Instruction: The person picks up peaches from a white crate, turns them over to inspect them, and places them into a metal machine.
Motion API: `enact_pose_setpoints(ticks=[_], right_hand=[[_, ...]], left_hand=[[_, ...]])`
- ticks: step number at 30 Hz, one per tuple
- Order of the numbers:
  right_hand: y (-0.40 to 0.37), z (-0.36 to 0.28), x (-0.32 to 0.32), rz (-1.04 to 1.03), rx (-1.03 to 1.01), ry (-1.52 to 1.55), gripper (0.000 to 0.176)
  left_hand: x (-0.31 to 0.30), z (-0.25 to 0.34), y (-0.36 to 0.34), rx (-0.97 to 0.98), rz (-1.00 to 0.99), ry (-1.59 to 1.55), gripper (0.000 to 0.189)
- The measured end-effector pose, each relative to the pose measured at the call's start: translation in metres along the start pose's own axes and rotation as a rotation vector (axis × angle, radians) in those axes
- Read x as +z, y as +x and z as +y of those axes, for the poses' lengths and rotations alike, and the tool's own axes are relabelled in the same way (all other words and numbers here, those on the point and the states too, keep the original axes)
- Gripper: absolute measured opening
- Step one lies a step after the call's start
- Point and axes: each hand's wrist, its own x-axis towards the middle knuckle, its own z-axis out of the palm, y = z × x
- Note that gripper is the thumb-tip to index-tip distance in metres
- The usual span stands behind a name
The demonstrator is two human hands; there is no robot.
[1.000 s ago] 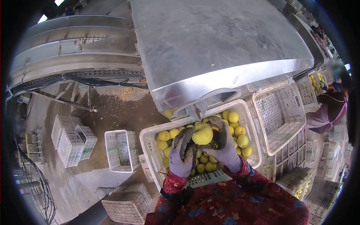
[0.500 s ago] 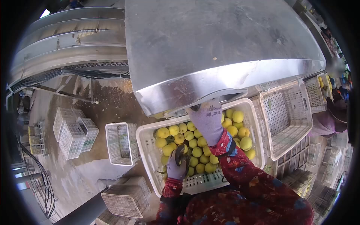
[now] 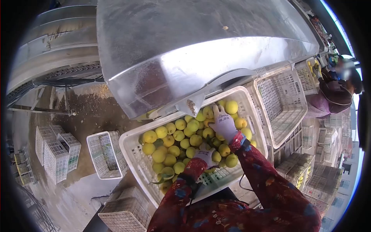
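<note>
Head view: yellow-green round fruits (image 3: 159, 156) lie in your white perforated plastic crate (image 3: 133, 155). Your pale-lavender-gloved right hand (image 3: 223, 123), part-spread, touches fruit at far right; your matching gloved left hand (image 3: 204, 155) half-curls near centre. Can't tell if either grips. Press lightly; bruising's likely otherwise.

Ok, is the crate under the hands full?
Partly full: yellow fruit covers much of the crate, but part of its near side is bare.
</note>
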Motion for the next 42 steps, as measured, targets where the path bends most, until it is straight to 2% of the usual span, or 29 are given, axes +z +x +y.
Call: enact_pose_setpoints(ticks=[1, 3, 4, 5, 6, 7, 8, 10, 11, 14, 15, 18, 19, 21, 24, 26, 29, 31, 32, 33, 34, 35, 37, 38, 39, 42], right_hand=[[0.007, -0.004, 0.016, -0.035, 0.059, -0.040, 0.062], [0.016, -0.010, 0.021, -0.140, 0.229, -0.062, 0.066], [0.013, -0.015, 0.012, -0.087, 0.176, 0.047, 0.065], [0.001, -0.018, 0.000, -0.039, 0.120, 0.150, 0.064], [-0.012, -0.020, -0.013, 0.004, 0.064, 0.249, 0.064], [-0.022, -0.022, -0.030, -0.045, 0.054, 0.472, 0.065], [-0.033, -0.025, -0.049, -0.102, -0.025, 0.550, 0.067], [-0.049, -0.037, -0.085, -0.215, -0.198, 0.719, 0.071], [-0.053, -0.046, -0.101, -0.336, -0.245, 0.721, 0.075], [-0.073, -0.072, -0.102, -0.381, -0.226, 0.908, 0.076], [-0.082, -0.081, -0.093, -0.302, -0.083, 1.203, 0.078], [-0.089, -0.113, -0.118, 0.002, -0.238, 0.819, 0.079], [-0.091, -0.115, -0.109, 0.114, -0.245, 0.670, 0.078], [-0.089, -0.119, -0.112, 0.159, -0.215, 0.684, 0.078], [-0.075, -0.124, -0.114, 0.264, -0.108, 0.754, 0.074], [-0.041, -0.132, -0.116, 0.359, -0.034, 0.792, 0.070], [0.041, -0.137, -0.086, 0.389, -0.159, 0.347, 0.063], [0.042, -0.139, -0.112, 0.393, -0.207, 0.445, 0.059], [0.038, -0.136, -0.126, 0.389, -0.228, 0.489, 0.058], [0.025, -0.130, -0.133, 0.346, -0.185, 0.673, 0.062], [0.011, -0.129, -0.142, 0.271, -0.273, 0.764, 0.064], [-0.007, -0.130, -0.152, 0.192, -0.358, 0.851, 0.066], [-0.037, -0.134, -0.152, 0.149, -0.444, 0.820, 0.070], [-0.050, -0.139, -0.148, 0.191, -0.445, 0.703, 0.072], [-0.057, -0.144, -0.145, 0.233, -0.443, 0.585, 0.074], [-0.057, -0.147, -0.122, 0.300, -0.435, 0.517, 0.074]], left_hand=[[0.010, -0.004, -0.002, 0.057, 0.109, 0.043, 0.091], [0.015, -0.004, -0.008, 0.008, 0.171, 0.027, 0.091], [0.015, -0.004, -0.013, -0.015, 0.205, 0.016, 0.091], [0.027, -0.015, -0.018, 0.072, 0.400, -0.097, 0.082], [0.022, -0.021, -0.029, 0.123, 0.424, -0.490, 0.078], [0.013, -0.028, -0.046, 0.171, 0.435, -0.885, 0.073], [0.006, -0.033, -0.065, 0.211, 0.431, -1.280, 0.070], [-0.015, -0.043, -0.095, 0.393, 0.495, -1.602, 0.065], [-0.023, -0.043, -0.110, 0.481, 0.531, -1.759, 0.064], [-0.037, -0.025, -0.139, 0.628, 0.476, -2.031, 0.067], [-0.037, -0.028, -0.140, 0.671, 0.496, -1.978, 0.073], [-0.056, 0.000, -0.160, 0.763, 0.557, -1.992, 0.074], [-0.059, 0.003, -0.164, 0.733, 0.603, -1.961, 0.074], [-0.065, 0.006, -0.169, 0.679, 0.689, -1.898, 0.075], [-0.065, -0.022, -0.177, 0.654, 0.622, -1.794, 0.070], [-0.087, 0.003, -0.190, 0.593, 0.711, -1.722, 0.069], [-0.094, 0.012, -0.195, 0.585, 0.759, -1.717, 0.070], [-0.109, 0.032, -0.195, 0.592, 0.841, -1.759, 0.071], [-0.105, 0.033, -0.193, 0.708, 0.804, -1.800, 0.074], [-0.103, 0.031, -0.188, 0.834, 0.761, -1.831, 0.077], [-0.103, 0.026, -0.182, 0.965, 0.714, -1.855, 0.079], [-0.099, 0.016, -0.174, 0.984, 0.637, -1.860, 0.083], [-0.089, 0.020, -0.170, 0.885, 0.707, -1.911, 0.080], [-0.085, 0.022, -0.167, 0.832, 0.735, -1.932, 0.079], [-0.084, 0.022, -0.160, 0.797, 0.801, -1.920, 0.065], [-0.085, 0.019, -0.161, 0.663, 0.750, -1.937, 0.057]])
